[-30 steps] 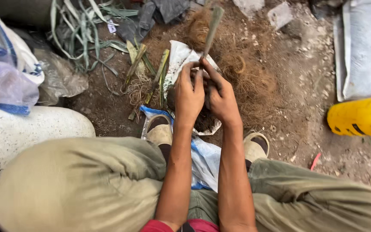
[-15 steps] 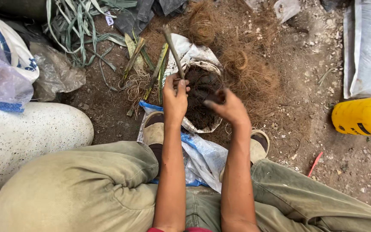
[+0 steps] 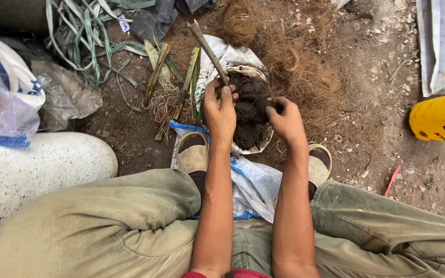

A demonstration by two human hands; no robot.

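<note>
My left hand (image 3: 220, 109) grips a thin greenish-brown plant stem (image 3: 207, 49) that slants up to the left from its fingers. My right hand (image 3: 286, 119) is closed on a dark clump of soil and fibre (image 3: 249, 106) at the stem's base. Both hands hover over an open white sack (image 3: 226, 57) holding more dark soil (image 3: 246, 135). I sit with knees apart in olive trousers, feet in worn shoes (image 3: 192, 153) on either side of the sack.
Brown coconut-like fibre (image 3: 297, 64) is heaped on the dirt beyond the sack. Cut green leaves and stalks (image 3: 86, 36) lie at upper left. A white speckled pot (image 3: 32, 170) sits at left, a yellow container (image 3: 441, 117) at right, plastic bags (image 3: 3, 98) at far left.
The hands have parted: a second ago both cupped the clump together. The stem has tilted from up-right over to up-left, and my right hand has moved right onto the soil clump.
</note>
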